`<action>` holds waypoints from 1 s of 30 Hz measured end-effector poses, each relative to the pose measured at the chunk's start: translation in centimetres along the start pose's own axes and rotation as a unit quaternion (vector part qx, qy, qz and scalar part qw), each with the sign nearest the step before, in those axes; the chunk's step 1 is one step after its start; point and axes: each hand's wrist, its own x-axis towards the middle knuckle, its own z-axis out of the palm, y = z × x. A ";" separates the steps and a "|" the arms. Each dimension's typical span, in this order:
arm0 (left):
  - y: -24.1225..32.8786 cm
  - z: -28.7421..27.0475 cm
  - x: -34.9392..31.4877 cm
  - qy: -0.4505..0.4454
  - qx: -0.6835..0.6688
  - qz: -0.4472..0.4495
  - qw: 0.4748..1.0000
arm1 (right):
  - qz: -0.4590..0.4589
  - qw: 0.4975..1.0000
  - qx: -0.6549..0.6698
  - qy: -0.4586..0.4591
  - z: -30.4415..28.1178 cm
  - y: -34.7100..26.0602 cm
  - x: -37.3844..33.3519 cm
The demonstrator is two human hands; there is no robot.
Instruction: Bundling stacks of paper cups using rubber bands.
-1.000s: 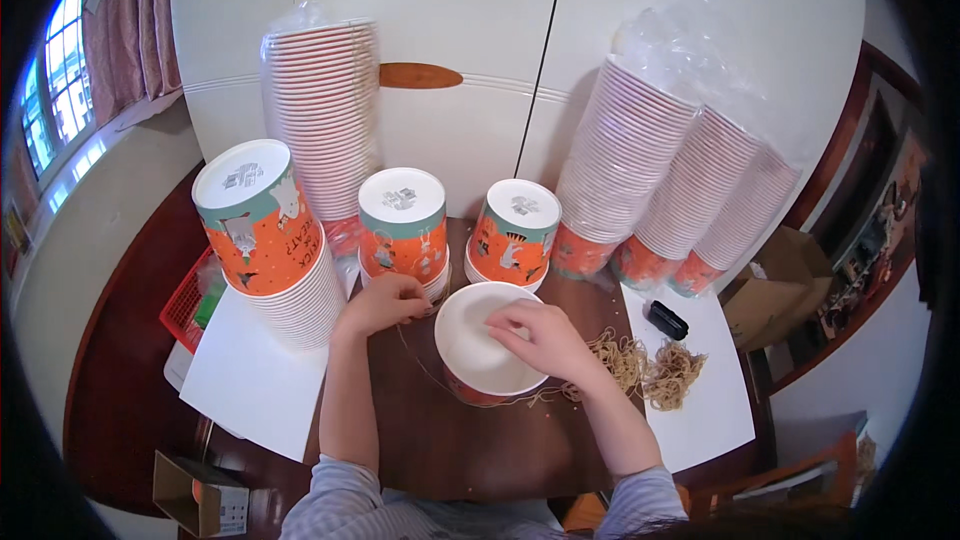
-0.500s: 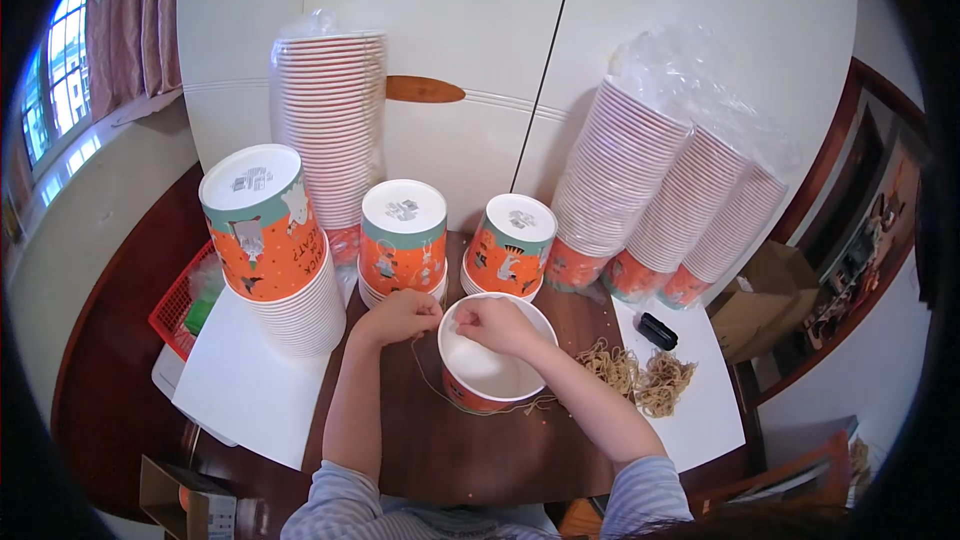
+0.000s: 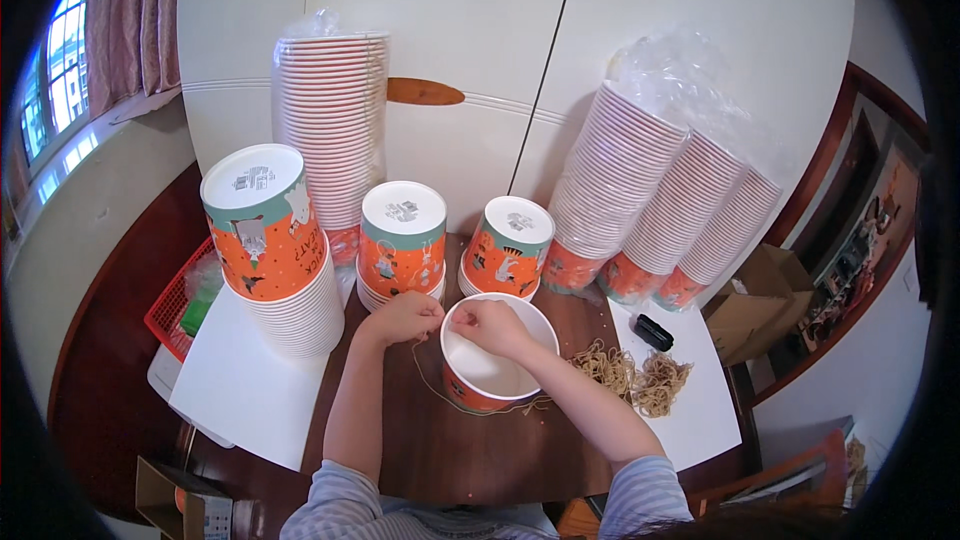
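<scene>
A white-lined paper bucket with an orange outside stands upright, mouth up, on the brown tabletop in front of me. My left hand is closed beside its left rim, pinching a thin tan string. From those fingers the string hangs down and curves past the bucket's lower front. My right hand reaches over the bucket's mouth, its fingers pinched together by the left rim. Whatever is between them is hidden. To the right of the bucket lie two tangled bundles of string.
Behind stand upside-down paper buckets and a taller inverted stack on the left. Plastic-wrapped stacks rise at back right, another at back left. A black object lies on the white board. Cardboard boxes flank the table.
Both hands hold nearly the same pose, close together at the bucket's left rim. The whole view has shifted slightly.
</scene>
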 end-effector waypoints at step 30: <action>0.4 -1.6 -1.6 0.008 -0.056 0.049 0.997 | 0.072 0.906 0.415 -0.034 -3.7 -0.8 -1.9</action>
